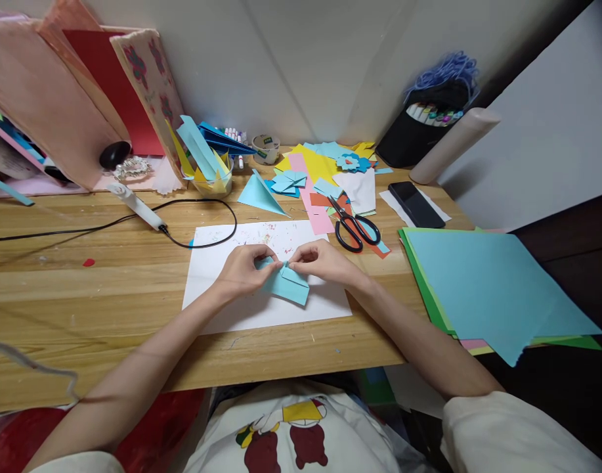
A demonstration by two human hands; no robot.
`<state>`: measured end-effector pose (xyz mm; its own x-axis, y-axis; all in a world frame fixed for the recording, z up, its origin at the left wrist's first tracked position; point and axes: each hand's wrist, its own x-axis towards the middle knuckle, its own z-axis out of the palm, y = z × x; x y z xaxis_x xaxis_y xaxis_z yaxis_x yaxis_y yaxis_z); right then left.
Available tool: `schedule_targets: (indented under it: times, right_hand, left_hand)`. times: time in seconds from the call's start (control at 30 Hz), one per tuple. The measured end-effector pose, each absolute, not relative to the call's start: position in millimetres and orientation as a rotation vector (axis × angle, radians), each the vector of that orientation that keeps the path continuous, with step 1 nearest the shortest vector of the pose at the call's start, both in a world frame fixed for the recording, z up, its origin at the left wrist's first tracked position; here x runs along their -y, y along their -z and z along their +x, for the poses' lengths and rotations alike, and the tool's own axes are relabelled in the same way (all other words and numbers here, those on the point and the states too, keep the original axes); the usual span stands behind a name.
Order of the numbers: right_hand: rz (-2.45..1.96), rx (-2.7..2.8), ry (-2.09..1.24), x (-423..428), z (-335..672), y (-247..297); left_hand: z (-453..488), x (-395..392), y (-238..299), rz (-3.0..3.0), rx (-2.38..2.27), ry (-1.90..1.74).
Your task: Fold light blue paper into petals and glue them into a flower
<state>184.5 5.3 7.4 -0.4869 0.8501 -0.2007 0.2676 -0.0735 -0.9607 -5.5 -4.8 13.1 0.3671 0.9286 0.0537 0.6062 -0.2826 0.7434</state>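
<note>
On the counter (108,289), over a white sheet (320,312), the folded blue paper (288,289) sits btwn L hand (241,269) and R hand (325,260). Both hands' fingers are pinched on its far edge, tips almost meeting; the bulk of it lies on the near side of the tips, twd the wearer. Long axis runs at a slant, from under L hand down to the near R corner. Tips abt equally close to the pinch; L hand covers more of it. The scissors (352,226) lie just beyond R hand, near the loose scraps (325,177).

Hard to make out: the L end, hidden by L hand; the fold itself, blocked by the tips. Can't tell no. of layers, or whether the underside touches the sheet.
</note>
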Motion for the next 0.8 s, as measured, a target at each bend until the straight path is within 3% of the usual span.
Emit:
schedule_targets:
  times: [0.13, 0.37, 0.57, 0.8]
  right_hand:
    - [-1.146, 1.777, -1.628, -7.3, 188.8, -11.0]
    - [-1.128, 1.818, -1.274, -1.6, 177.0, -3.2]
    - [-1.1, 1.972, -1.217, -1.4, 178.0, -5.5]
    - [-1.024, 2.163, -0.907, 3.5, 176.4, -7.6]
  left_hand:
    - [-6.0, 4.5, -13.0, 1.989, -1.318, -0.645]
    - [-6.0, 5.8, -13.9, 1.983, -1.301, -0.701]
    - [-7.7, 4.4, -12.1, 1.907, -1.297, -0.718]
    - [-9.4, 1.0, -10.4, 1.766, -1.241, -0.653]
